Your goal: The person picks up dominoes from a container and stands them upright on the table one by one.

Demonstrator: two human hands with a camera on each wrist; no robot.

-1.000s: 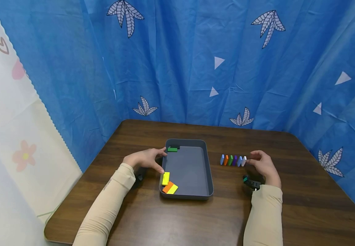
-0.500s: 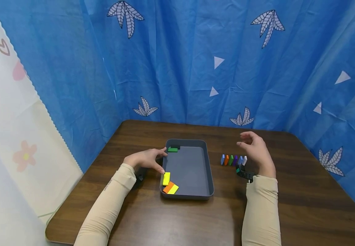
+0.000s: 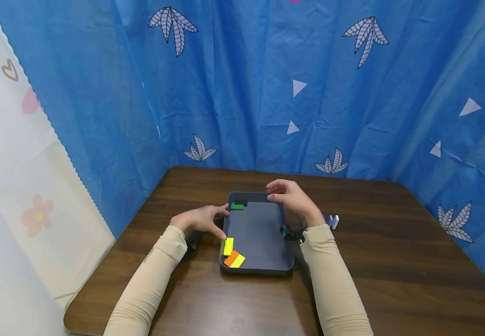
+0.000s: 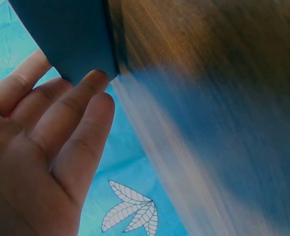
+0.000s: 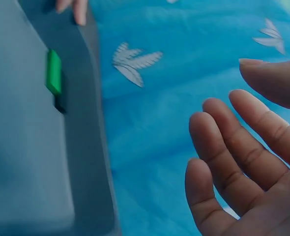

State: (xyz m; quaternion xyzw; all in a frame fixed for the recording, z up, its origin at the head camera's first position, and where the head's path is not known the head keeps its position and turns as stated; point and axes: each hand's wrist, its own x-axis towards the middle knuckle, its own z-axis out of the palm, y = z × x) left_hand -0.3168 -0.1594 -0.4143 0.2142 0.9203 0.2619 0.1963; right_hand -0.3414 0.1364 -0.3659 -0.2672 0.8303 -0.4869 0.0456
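Observation:
At the grey tray's (image 3: 257, 270) left rim rests my left hand (image 3: 200, 219), fingers spread and thumb near a yellow block (image 3: 228, 246). The left wrist view has its straight fingers against the tray's outer side (image 4: 71, 39). My right hand (image 3: 291, 198) hovers over the tray's far right corner, fingers loosely bent; in the right wrist view that hand (image 5: 238, 172) holds nothing. Inside the tray lie a green block (image 3: 237, 206) with a dark piece beside it, plus an orange block (image 3: 232, 257) and another yellow one (image 3: 238, 261) at the near left corner.
Right of the tray, a white block (image 3: 336, 221) and a light blue block (image 3: 330, 221) stand on edge on the wooden table (image 3: 410, 252). My right wrist and sleeve hide most of that row. A blue curtain (image 3: 259, 93) hangs behind the table.
My right hand has left the white end of the block row, risen and swung left over the tray. The left hand keeps its place at the rim.

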